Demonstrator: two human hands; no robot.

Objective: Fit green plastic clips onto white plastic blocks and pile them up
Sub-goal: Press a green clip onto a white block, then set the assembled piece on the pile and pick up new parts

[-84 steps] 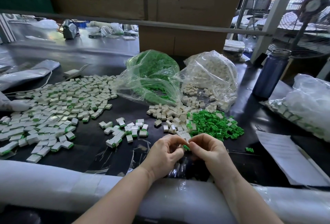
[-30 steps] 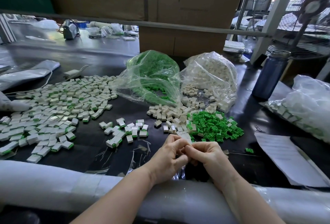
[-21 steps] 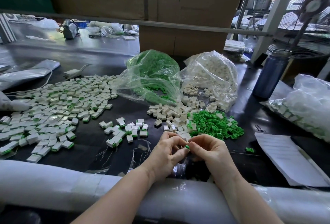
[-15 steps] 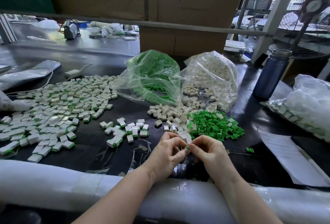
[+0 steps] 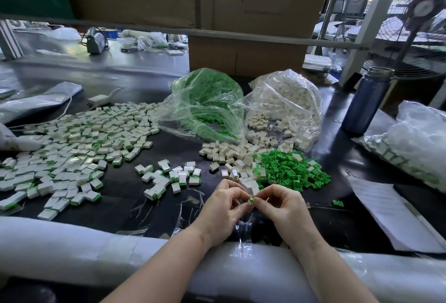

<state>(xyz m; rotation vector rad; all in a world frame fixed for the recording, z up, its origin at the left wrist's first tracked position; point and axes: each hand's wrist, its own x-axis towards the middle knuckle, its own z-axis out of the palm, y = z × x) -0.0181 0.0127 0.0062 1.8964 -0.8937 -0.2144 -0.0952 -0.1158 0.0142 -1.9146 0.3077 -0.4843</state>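
My left hand (image 5: pixel 223 208) and my right hand (image 5: pixel 281 208) meet fingertip to fingertip near the table's front edge. Between them they pinch a small piece with a green clip (image 5: pixel 251 199) showing; the white block it belongs to is mostly hidden by the fingers. Just beyond the hands lie loose white blocks (image 5: pixel 237 155) and a heap of loose green clips (image 5: pixel 292 169). A small group of fitted blocks (image 5: pixel 169 177) sits left of the hands, and a wide spread of fitted blocks (image 5: pixel 72 150) covers the table's left side.
A clear bag of green clips (image 5: pixel 207 99) and a clear bag of white blocks (image 5: pixel 289 99) stand behind the loose heaps. A blue bottle (image 5: pixel 366 102), another plastic bag (image 5: pixel 415 148) and a paper sheet (image 5: pixel 386 211) lie to the right. A white padded roll (image 5: pixel 72 249) runs along the front edge.
Both hands stay together in the same spot, their fingers working the small piece. The green clip now shows between the fingertips, where a second ago it was hidden.
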